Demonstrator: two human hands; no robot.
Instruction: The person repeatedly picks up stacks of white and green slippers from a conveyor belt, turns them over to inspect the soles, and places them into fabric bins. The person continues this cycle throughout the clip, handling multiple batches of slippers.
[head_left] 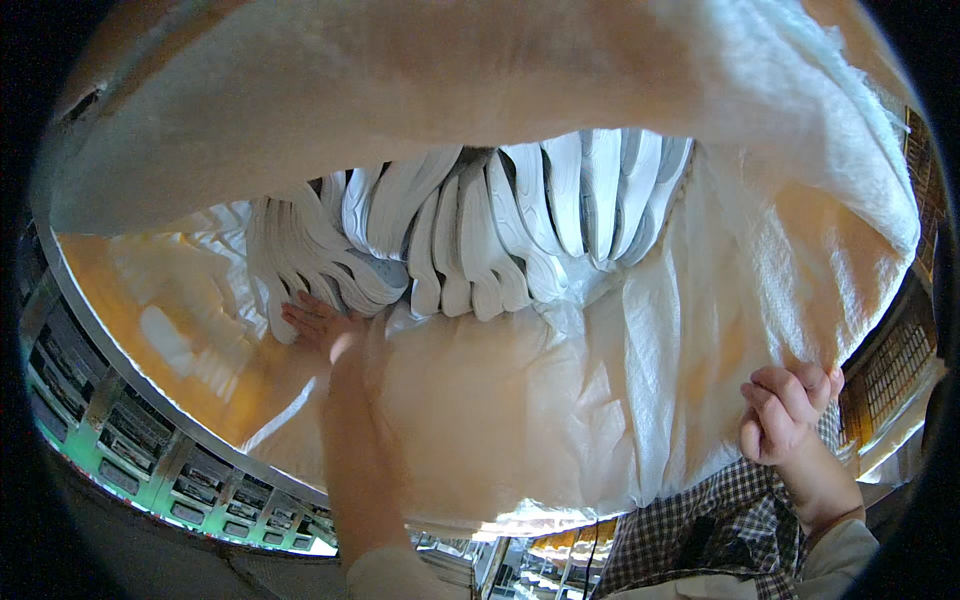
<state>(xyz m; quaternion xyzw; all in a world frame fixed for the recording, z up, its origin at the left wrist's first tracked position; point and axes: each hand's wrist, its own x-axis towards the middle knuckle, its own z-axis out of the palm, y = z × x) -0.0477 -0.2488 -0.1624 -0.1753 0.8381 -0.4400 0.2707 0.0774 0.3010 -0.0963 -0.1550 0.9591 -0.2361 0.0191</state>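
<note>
"Left of centre, touching what?"
"White soles (475, 245) bunched across upper centre, with left hand (322, 326) spread loosely."
"And lower right?"
"Clenching the edge of the pale sack (480, 420) with right hand (788, 408)."

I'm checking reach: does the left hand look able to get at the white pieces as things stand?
Probably yes: the bag gapes open, and the left hand has its fingers by the lower-left pieces, nothing visibly between.
</note>
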